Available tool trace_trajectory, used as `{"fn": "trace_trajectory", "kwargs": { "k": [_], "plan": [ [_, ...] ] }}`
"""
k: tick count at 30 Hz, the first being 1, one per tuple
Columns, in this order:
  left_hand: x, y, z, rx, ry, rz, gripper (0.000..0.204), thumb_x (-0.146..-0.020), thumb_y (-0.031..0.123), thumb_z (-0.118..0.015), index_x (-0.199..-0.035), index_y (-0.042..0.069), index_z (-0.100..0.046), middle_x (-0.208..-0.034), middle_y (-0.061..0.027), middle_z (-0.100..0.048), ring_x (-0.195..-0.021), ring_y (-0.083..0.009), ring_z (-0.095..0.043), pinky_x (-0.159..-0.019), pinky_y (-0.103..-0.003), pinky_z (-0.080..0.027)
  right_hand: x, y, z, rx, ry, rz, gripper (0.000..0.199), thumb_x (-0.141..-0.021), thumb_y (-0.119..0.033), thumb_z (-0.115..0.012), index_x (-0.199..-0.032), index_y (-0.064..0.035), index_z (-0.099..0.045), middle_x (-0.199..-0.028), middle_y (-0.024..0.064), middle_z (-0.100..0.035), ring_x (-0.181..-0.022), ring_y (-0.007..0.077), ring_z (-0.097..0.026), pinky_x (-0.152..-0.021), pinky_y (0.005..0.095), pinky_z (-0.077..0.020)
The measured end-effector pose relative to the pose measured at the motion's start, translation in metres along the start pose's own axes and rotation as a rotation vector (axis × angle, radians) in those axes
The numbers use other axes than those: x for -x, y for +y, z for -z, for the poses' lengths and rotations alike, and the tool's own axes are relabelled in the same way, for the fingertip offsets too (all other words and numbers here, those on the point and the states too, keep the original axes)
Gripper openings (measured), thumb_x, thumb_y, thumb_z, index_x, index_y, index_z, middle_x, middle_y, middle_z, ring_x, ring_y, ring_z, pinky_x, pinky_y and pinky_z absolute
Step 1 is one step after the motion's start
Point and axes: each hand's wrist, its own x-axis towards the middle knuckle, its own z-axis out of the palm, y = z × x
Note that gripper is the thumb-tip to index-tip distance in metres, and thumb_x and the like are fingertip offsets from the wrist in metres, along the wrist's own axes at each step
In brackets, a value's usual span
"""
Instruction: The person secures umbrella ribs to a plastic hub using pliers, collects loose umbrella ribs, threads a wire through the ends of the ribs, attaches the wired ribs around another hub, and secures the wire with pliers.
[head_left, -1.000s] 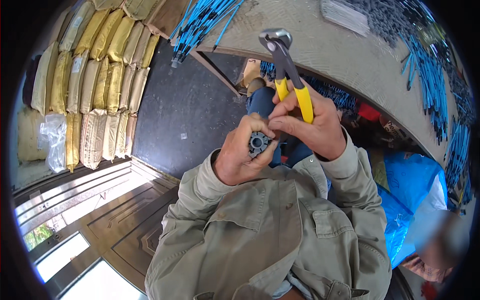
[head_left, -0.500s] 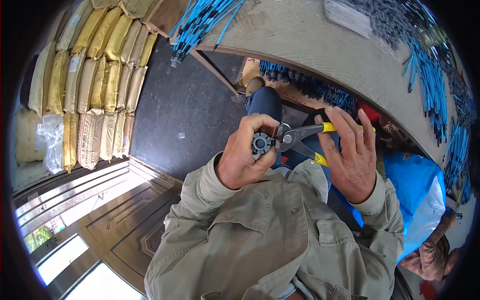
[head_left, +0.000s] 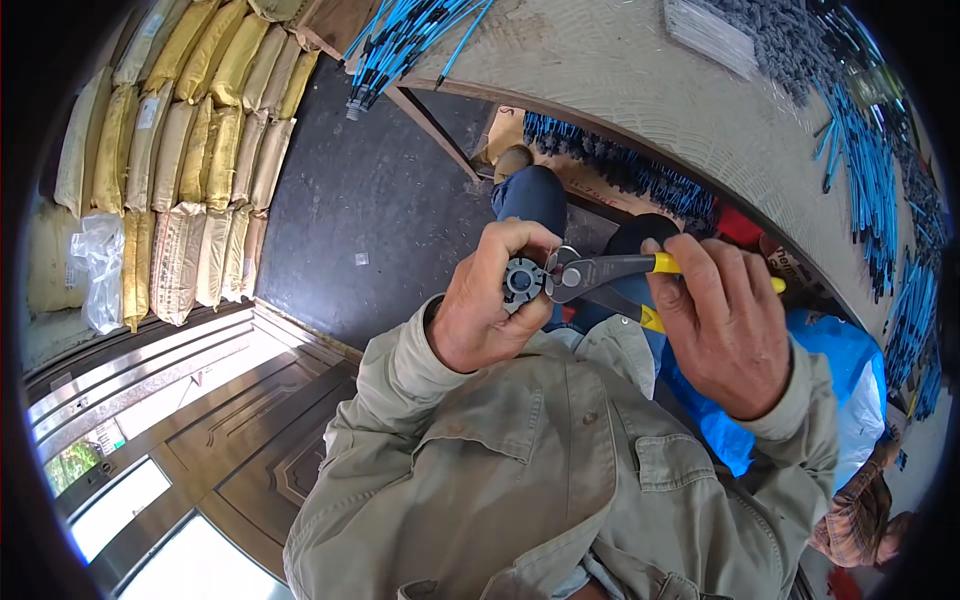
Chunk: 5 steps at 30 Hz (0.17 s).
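Observation:
In front of my chest my left hand [head_left: 480, 305] is closed round a dark grey, ring-shaped part [head_left: 521, 284] with notches about its rim and a hole in the middle. My right hand [head_left: 728, 325] grips a pair of cable cutters [head_left: 612, 270] by its yellow handles. Thumb and fingers lie about the upper handle, and the lower one runs under the hand. The cutters' rounded jaws meet the right side of the notched part, close to my left fingertips. What sits between the jaws is too small to make out.
Ahead and right stands a worktable [head_left: 590, 70] with blue rods [head_left: 415, 45] and grey parts on it. Stacked yellow and tan sacks [head_left: 190, 150] line the left, above a panelled wooden door [head_left: 250, 440]. A blue plastic bag [head_left: 835, 345] and another person's checked sleeve [head_left: 855, 510] are at right.
My right hand has shifted right and its fingers have curled further round the cutters' handles. The left hand and the notched part have hardly moved. The view has tilted slightly.

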Motion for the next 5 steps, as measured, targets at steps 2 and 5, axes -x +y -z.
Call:
{"fn": "trace_trajectory", "kwargs": {
  "k": [2, 5],
  "plan": [
    [0.0, -0.005, 0.0, 0.018, 0.012, 0.012, 0.038, -0.075, -0.001, -0.06, -0.108, 0.001, -0.041, -0.093, -0.0091, -0.054, -0.079, -0.0137, -0.053, -0.073, -0.025, -0.043, 0.005, -0.008, -0.02, -0.098, 0.075, -0.049, 0.024, -0.079, -0.004, -0.059, -0.102, 0.0031, -0.057, -0.106, 0.0118, -0.051, -0.086, 0.0266, -0.053, -0.068, 0.0387, -0.0427],
    [-0.003, -0.014, -0.005, 0.088, 0.054, -0.121, 0.04, -0.077, 0.003, -0.063, -0.11, 0.002, -0.04, -0.1, -0.0126, -0.055, -0.088, -0.0237, -0.058, -0.078, -0.033, -0.046, 0.017, -0.027, -0.075, -0.247, 0.317, -0.174, 0.024, -0.08, -0.004, -0.059, -0.103, 0.0023, -0.058, -0.107, 0.0122, -0.051, -0.086, 0.0261, -0.053, -0.067, 0.0382, -0.0433]
  ]
}}
